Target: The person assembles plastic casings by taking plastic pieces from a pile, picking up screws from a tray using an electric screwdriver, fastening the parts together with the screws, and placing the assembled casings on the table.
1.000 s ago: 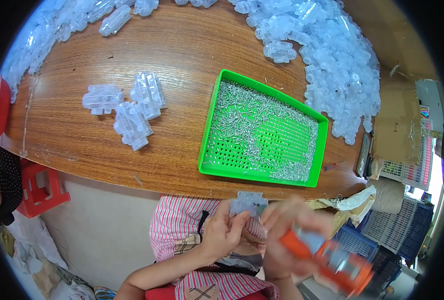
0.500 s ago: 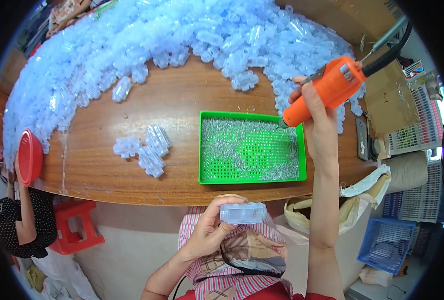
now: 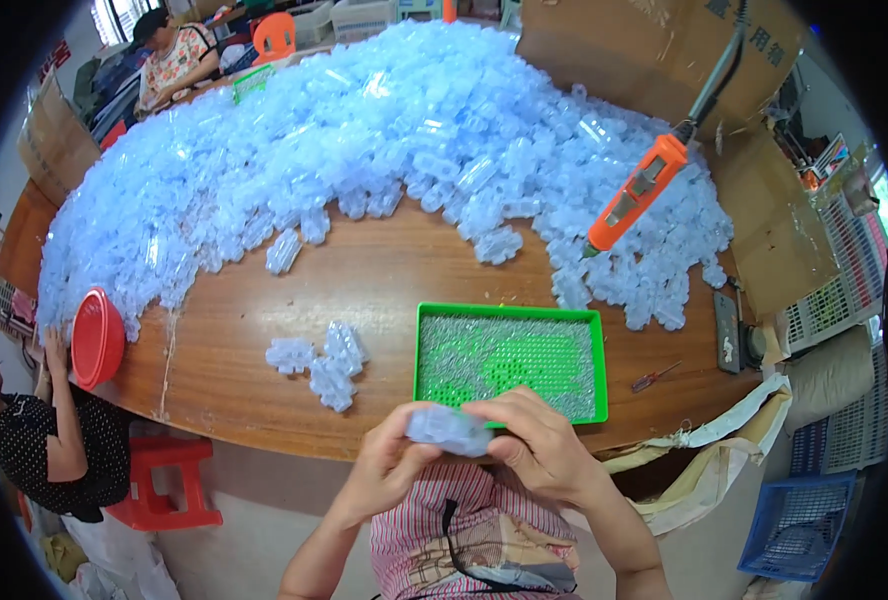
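In front of my body, just off the table's near edge, I hold a clear bluish plastic piece (image 3: 448, 430) between both hands. My left hand (image 3: 382, 468) is closed round its left end with fingers and thumb. At the other end, my right hand (image 3: 542, 445) pinches the piece. Just beyond my hands lies a green perforated tray (image 3: 604, 372) with many small metal screws (image 3: 449, 348) in it. An orange electric screwdriver (image 3: 636, 197) hangs from above, over the right part of the pile, with no hand on it.
A big pile of similar clear pieces (image 3: 364, 130) fills the far side of the table (image 3: 214, 350). A small cluster (image 3: 332, 385) lies left of the tray, a hand screwdriver (image 3: 656, 376) right of it. At left, a person (image 3: 49, 450) sits by a red basin (image 3: 99, 338).
My right hand has let go of the electric screwdriver, which now hangs free, and has come down to the plastic piece in my left hand. The head view has tilted up.
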`<state>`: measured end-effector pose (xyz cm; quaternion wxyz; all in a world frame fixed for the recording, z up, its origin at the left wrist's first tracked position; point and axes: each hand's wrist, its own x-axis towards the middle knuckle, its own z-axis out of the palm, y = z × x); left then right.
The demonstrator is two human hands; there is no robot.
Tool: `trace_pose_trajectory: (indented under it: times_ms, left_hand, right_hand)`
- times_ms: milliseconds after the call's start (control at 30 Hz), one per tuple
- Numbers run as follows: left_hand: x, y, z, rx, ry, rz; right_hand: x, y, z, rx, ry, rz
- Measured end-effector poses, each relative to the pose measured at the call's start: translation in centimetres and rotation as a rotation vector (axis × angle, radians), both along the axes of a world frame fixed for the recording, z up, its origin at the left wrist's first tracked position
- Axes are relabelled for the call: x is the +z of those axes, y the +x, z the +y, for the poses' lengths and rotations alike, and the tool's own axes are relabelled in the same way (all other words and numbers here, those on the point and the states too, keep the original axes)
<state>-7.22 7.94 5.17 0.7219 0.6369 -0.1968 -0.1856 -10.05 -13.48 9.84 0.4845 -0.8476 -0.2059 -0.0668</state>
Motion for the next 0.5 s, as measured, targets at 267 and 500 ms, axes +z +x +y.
trace_pose_trajectory:
  times_ms: [267, 500]
  left_hand:
    - [0.4, 4.6, 4.2, 0.101, 0.935, -0.390]
    - [0.7, 5.6, 4.3, 0.285, 1.274, -0.591]
  right_hand:
    - [-4.4, 13.2, -6.6, -0.546, -0.467, -0.059]
    - [-5.6, 19.3, -5.8, -0.640, -0.736, 0.272]
